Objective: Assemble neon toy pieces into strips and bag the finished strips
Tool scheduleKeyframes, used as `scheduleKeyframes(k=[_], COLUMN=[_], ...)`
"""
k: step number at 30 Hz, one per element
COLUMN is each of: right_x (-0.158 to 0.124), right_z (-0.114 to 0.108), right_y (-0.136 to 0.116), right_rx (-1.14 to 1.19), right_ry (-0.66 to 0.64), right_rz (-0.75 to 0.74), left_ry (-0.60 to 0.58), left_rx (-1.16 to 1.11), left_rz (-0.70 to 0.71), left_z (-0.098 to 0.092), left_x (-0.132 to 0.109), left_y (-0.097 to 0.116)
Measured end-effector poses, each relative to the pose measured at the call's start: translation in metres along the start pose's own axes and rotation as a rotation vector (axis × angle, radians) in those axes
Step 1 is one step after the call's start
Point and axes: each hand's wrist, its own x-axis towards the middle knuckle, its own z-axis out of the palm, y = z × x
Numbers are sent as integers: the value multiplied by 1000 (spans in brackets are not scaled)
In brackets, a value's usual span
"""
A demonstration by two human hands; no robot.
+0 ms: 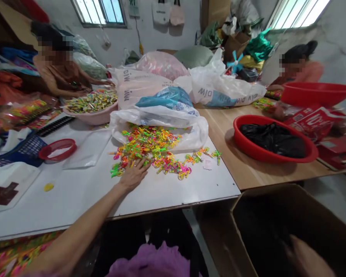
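Note:
My left hand [133, 174] lies palm down at the near edge of a heap of small bright plastic toys [152, 148]. Its fingers are stretched out over the nearest pieces. The heap spills from the mouth of a white plastic sack [194, 134] onto the white tabletop [173, 194]. Low at the right, my right hand [308, 248] is inside or over a cardboard box [238, 200] with a dark interior. Motion smears that hand, and its fingers cannot be made out.
A red basin [242, 148] with a black bag stands on the wooden table at right. To the left are a pink basin [93, 117] of wrapped pieces, a small red tray [70, 144] and a blue basket [31, 148]. Two people sit across, one on each side.

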Motion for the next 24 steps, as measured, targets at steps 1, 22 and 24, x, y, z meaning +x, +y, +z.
scheduleKeyframes(k=[1, 22, 24], right_x=[-2, 43, 57], right_z=[-30, 37, 43], right_y=[-18, -376, -369], right_rx=[-2, -187, -222], right_ry=[-44, -183, -180], right_rz=[-5, -768, -769], left_ry=[9, 69, 78], left_rx=[-19, -278, -275], left_rz=[9, 11, 11], left_z=[2, -4, -4], left_x=[2, -127, -130], left_y=[-6, 47, 49])
